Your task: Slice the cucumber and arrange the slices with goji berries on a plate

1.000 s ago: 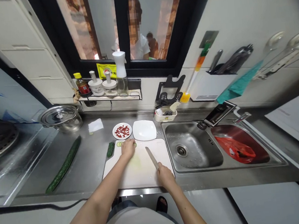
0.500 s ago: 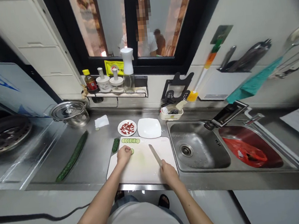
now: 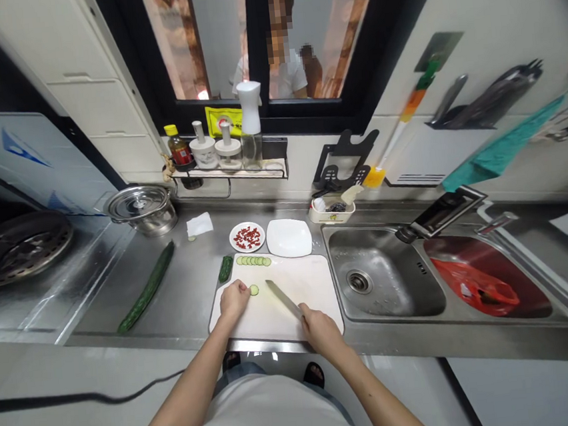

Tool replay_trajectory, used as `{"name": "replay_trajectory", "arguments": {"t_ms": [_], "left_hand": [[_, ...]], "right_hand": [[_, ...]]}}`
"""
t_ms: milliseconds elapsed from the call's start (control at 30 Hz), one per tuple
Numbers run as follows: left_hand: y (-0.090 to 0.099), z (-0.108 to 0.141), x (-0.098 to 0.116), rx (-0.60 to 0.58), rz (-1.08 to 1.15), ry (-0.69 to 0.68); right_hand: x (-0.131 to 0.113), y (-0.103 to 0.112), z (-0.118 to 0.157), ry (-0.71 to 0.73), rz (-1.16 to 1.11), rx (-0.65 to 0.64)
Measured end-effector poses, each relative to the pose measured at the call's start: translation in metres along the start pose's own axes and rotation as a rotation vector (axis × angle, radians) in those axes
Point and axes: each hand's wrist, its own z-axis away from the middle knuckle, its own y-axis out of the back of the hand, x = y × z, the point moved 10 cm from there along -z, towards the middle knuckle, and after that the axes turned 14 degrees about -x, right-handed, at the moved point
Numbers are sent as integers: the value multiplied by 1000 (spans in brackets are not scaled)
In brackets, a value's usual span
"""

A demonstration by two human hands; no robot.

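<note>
My left hand rests low over the left side of the white cutting board, its fingers curled together. Right beside its fingertips a round cucumber slice lies flat on the board; no object shows between the fingers. My right hand grips the handle of a kitchen knife, whose blade points up and left above the middle of the board. Along the board's upper left edge runs a row of overlapping cucumber slices. A short cut cucumber piece lies beside the board's upper left corner.
Behind the board stand a plate of red chopped pieces and a white square plate. Leftward are a whole cucumber, a white paper and a lidded steel pot. A double sink with a red bag is right.
The knife blade has swung left, closer to the single slice. My left fingertips have drawn slightly off that slice, so more of it shows. The whole view has shifted a little.
</note>
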Motion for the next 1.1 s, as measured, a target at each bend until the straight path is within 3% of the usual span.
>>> {"name": "replay_trajectory", "arguments": {"t_ms": [133,333,1100], "left_hand": [[-2,-3,0,6,-25,-19],[-2,-5,-2,7,-13,-14],[-2,-19,-6,-56,5,21]], "right_hand": [[-18,-9,2,77,59,-7],[-23,-21,-5,62,77,-8],[-38,-27,-12,55,74,-85]]}}
